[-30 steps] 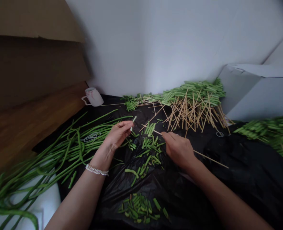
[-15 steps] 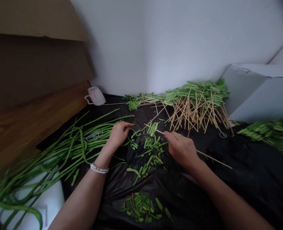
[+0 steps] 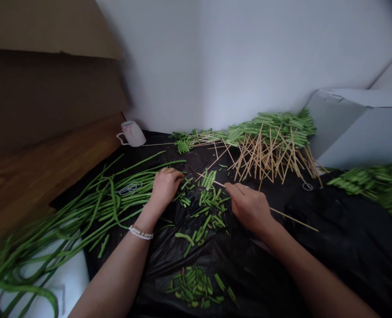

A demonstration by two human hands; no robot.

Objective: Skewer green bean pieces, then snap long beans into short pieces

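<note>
My right hand (image 3: 250,207) is closed around a thin wooden skewer (image 3: 293,219) that slants down to the right behind the wrist. Short green bean pieces (image 3: 208,179) sit side by side on its far end, and the tip pokes out past them on the left. My left hand (image 3: 167,185), with a white beaded bracelet at the wrist, bends its fingers together over loose cut bean pieces (image 3: 185,198). Whatever its fingertips hold is hidden. Long uncut green beans (image 3: 132,201) lie beside and under the left forearm.
Skewers loaded with bean pieces (image 3: 272,137) are heaped along the wall. More loaded beans (image 3: 374,183) lie at right, near a white box (image 3: 355,123). A mug (image 3: 132,134) stands back left. Small bean scraps (image 3: 196,287) are piled on the black plastic sheet (image 3: 249,274) in front.
The fingers of my left hand have curled down toward the cut pieces. My right hand with the skewer has shifted slightly left.
</note>
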